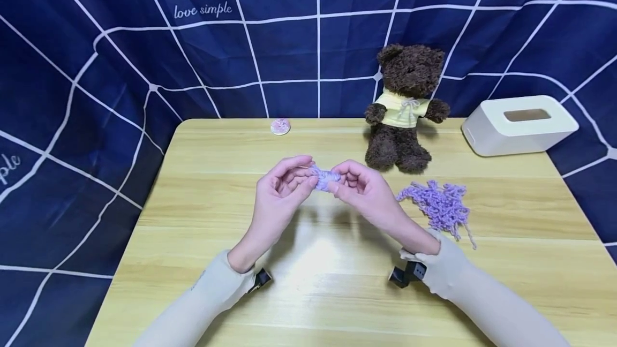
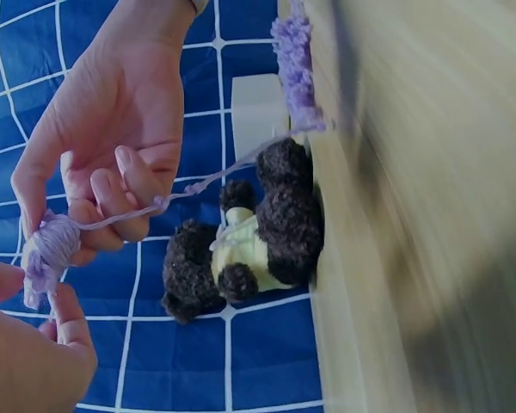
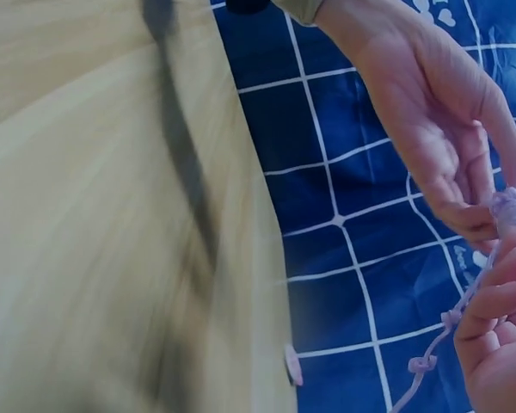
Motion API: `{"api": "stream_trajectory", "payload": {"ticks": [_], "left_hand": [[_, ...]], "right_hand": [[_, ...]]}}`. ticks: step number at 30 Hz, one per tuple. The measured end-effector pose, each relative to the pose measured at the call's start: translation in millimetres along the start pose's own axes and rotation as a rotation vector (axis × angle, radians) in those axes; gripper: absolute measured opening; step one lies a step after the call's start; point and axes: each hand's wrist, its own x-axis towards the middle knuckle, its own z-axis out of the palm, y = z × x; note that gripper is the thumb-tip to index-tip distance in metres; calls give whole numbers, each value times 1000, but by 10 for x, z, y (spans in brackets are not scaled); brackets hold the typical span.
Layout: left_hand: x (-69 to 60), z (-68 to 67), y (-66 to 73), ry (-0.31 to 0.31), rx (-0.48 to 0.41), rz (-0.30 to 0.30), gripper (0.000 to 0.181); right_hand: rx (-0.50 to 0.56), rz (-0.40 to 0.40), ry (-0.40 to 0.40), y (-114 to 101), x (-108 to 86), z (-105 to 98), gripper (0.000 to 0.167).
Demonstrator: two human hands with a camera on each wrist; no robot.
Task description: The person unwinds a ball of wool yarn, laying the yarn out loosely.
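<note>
A small lilac yarn bundle [image 1: 325, 179] is held between both hands above the middle of the table. My left hand [image 1: 281, 195] pinches its left end between thumb and fingers, and my right hand [image 1: 365, 189] pinches its right end. In the left wrist view, strands wrap round the bundle [image 2: 52, 247], and a knotted strand [image 2: 192, 188] runs from it to the loose purple yarn [image 2: 297, 73]. That loose yarn [image 1: 441, 206] lies in a heap on the table, right of my right hand.
A brown teddy bear [image 1: 409, 82] in a yellow top sits at the table's back, behind the yarn heap. To its right stands a white tissue box [image 1: 496, 131]. A small pink round piece [image 1: 280, 126] lies near the back edge of the wooden table [image 1: 202, 175]. Blue checked cloth [image 1: 284, 52] hangs behind.
</note>
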Motion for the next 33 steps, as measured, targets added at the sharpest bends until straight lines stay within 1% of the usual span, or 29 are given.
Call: {"api": "stream_trajectory", "payload": {"ticks": [3,5,8,12,17,21,24,26,28,29,31,33], "left_hand": [[-6,16,-12,13,-4,-37,25],[-5,27,-27,18,-1,-45,20],[6,49,-42,23,0,-50,19],[28,77,-48,32,-26,-59,19],[47,89,-37,48,-40,-40,17],[57,81,-37,73,-36,-19,15],[66,64,-44,100,-42,-10,13],[72,46,-48,123,-47,-8,9],[80,23,-50,143,-56,-6,7],[83,10,-50,151,-59,-6,7],[87,-14,-47,162,-64,-8,7],[90,-36,-41,170,-64,-9,7]], "right_hand": [[-18,-36,12,-26,-5,-25,20],[-34,-50,8,-47,-8,-41,19],[-59,-45,-8,-72,-19,-64,19],[-88,-25,-28,-72,-24,-83,19],[-96,-19,-32,-69,-22,-89,19],[-79,13,-48,-66,-23,-91,20],[-104,48,-73,-56,-35,-105,16],[-132,53,-92,-51,-50,-128,13],[-166,37,-103,-52,-74,-163,16],[-175,17,-104,-58,-87,-183,17],[-173,-38,-94,-66,-112,-232,19],[-156,-107,-61,-81,-139,-290,20]]}}
